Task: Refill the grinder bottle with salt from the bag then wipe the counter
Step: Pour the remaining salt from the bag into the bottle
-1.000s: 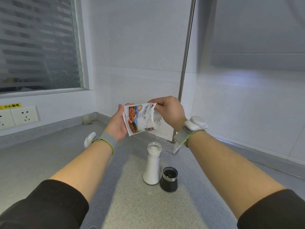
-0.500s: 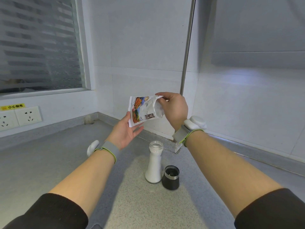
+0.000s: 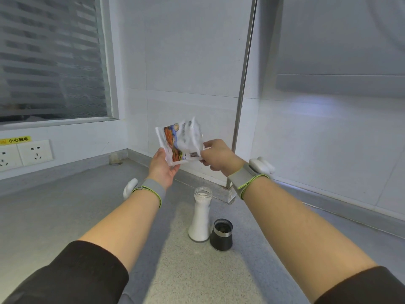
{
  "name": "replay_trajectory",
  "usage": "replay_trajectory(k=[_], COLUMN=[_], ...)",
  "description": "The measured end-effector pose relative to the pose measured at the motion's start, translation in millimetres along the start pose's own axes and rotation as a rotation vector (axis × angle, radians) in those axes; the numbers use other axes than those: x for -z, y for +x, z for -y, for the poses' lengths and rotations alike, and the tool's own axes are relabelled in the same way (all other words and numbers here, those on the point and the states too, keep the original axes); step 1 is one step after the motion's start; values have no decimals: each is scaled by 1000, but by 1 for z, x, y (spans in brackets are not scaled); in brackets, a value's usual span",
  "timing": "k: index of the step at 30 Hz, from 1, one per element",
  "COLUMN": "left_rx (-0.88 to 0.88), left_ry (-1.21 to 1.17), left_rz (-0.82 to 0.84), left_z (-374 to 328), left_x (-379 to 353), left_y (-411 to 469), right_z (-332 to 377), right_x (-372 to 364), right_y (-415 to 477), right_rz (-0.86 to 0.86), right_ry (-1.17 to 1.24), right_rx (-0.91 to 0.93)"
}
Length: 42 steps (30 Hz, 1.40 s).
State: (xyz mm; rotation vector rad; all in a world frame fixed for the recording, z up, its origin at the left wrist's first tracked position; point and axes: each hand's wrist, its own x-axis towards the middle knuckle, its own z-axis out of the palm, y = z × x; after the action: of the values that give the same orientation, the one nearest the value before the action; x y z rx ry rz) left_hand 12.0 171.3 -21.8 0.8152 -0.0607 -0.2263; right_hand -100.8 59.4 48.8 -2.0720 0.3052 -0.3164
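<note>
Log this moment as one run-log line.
salt bag held in air | right hand pinches its edge | left hand touches its lower corner | grinder bottle uncapped, nearly full | cap beside it on counter

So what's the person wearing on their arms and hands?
Black sleeves cover the upper forearms. Each wrist has a grey band edged in lime green, with a rounded white gadget attached. The hands are bare: no gloves.
</note>
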Motion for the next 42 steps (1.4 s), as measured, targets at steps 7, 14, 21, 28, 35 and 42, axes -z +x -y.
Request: replay_trajectory(k=[7,14,21,28,35,42], left_rx=[27,-59,-70,-105,-110,-214], left_ry=[62,178,161,187,138,228], left_rz=[32,118,136,110,47,49], left_z=[-3,4,14,19,20,21], left_x=[4,3,-1,-12,-27,-40], left_y=[1,5,2,-6,-14,-19], right_z=[-23,-33,-45,-60,-71,-86], right_x=[10,23,20,20,13,13], right_y=[-2,-4,-15,-22,-36,-46], right_rz=[-15,-36,-51,-112,-130,-177], right_ry=[-107,-13,-121,-152,-109,-109], right_rx=[166,290,416,442,489,507])
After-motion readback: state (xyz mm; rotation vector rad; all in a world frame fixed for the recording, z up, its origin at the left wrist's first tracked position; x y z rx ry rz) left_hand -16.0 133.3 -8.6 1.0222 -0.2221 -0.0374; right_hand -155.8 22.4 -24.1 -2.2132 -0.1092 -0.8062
